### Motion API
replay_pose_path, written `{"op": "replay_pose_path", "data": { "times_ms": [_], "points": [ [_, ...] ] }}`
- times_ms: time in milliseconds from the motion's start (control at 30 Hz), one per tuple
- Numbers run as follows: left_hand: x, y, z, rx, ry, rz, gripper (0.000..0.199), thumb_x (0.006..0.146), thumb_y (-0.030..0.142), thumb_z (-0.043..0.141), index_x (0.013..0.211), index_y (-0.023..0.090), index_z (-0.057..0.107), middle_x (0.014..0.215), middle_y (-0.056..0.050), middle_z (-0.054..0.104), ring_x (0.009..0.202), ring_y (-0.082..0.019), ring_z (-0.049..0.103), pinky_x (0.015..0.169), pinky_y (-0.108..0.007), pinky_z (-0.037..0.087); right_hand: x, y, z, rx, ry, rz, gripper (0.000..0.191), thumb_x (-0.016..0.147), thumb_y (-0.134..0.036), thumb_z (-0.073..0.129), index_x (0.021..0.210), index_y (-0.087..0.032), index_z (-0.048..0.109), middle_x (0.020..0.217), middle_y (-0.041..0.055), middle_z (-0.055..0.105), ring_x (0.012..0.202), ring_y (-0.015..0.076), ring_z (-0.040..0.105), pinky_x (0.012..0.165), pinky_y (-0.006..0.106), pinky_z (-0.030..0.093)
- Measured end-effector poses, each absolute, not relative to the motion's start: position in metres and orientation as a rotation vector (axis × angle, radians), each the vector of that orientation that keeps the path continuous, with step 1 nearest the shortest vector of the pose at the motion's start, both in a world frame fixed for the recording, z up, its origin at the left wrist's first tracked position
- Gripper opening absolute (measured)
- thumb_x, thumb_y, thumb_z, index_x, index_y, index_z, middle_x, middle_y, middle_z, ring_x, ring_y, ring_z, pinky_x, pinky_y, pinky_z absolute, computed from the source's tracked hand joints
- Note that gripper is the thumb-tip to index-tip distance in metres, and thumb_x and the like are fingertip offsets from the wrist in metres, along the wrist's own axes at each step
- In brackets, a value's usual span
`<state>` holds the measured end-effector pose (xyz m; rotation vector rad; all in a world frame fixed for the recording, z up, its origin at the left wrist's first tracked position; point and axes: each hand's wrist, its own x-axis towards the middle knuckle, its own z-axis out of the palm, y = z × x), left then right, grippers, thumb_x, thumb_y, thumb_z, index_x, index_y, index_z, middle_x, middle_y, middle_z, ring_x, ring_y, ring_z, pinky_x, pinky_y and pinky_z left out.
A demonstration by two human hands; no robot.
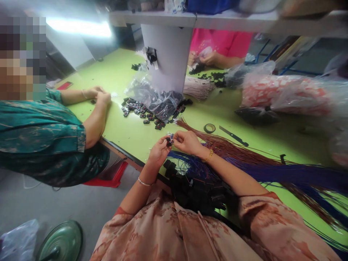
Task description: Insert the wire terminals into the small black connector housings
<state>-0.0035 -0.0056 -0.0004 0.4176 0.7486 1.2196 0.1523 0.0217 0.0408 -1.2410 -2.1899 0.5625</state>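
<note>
Pinching a small black blocky piece over the lime-green counter, the left hand seemingly steadies it for the right hand, fingers bent close beside (whether gripping, I cannot tell).

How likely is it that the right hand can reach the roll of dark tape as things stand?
Probably yes: the roll lies uncovered on the green table, only brown wires between. The right hand seems busy at a small black part, though, and may first need freeing.
</note>
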Motion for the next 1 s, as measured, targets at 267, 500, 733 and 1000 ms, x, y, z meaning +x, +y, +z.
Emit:
{"op": "replay_pose_path", "data": {
  "times_ms": [267, 500, 733, 1000],
  "points": [
    [-0.002, -0.009, -0.004, 0.489, 0.882, 1.24, 0.019, 0.072, 0.016, 0.071, 0.089, 0.012, 0.066, 0.087, -0.004, 0.066, 0.074, -0.009, 0.059, 0.07, -0.022, 0.045, 0.15, 0.021, 0.035, -1.26, -2.404, 0.479, 0.021, 0.085, -0.03, 0.048, 0.085, -0.016, 0.064, 0.072, 0.0045, 0.066, 0.059, 0.0127, 0.048, 0.057, 0.025, 0.023],
    [-0.004, -0.011, 0.003, 0.563, 1.006, 1.232, 0.023, 0.066, 0.021, 0.075, 0.086, 0.013, 0.067, 0.078, -0.002, 0.065, 0.064, -0.007, 0.056, 0.062, -0.019, 0.044, 0.15, 0.019, 0.04, -1.219, -2.372, 0.591, 0.019, 0.082, -0.028, 0.049, 0.076, -0.015, 0.06, 0.064, 0.0018, 0.059, 0.056, 0.0109, 0.042, 0.057, 0.025, 0.023],
    [0.033, -0.065, 0.043, 1.667, 1.2, 1.295, 0.018, 0.086, 0.023, 0.054, 0.097, 0.018, 0.068, 0.095, -0.007, 0.069, 0.089, -0.016, 0.061, 0.085, -0.032, 0.049, 0.169, 0.046, 0.07, -1.169, -2.233, 1.166, 0.036, 0.089, -0.041, 0.04, 0.079, -0.013, 0.06, 0.067, 0.0013, 0.059, 0.061, 0.0106, 0.047, 0.058, 0.022, 0.033],
    [0.083, -0.102, 0.041, 2.523, 0.484, 0.935, 0.031, 0.09, 0.023, 0.047, 0.113, 0.012, 0.064, 0.106, -0.011, 0.069, 0.099, -0.017, 0.062, 0.09, -0.029, 0.049, 0.123, 0.02, 0.054, -1.442, -2.798, 0.63, 0.016, 0.076, -0.026, 0.057, 0.082, -0.015, 0.068, 0.083, 0.0093, 0.069, 0.072, 0.0178, 0.058, 0.06, 0.025, 0.035]
  ]
}}
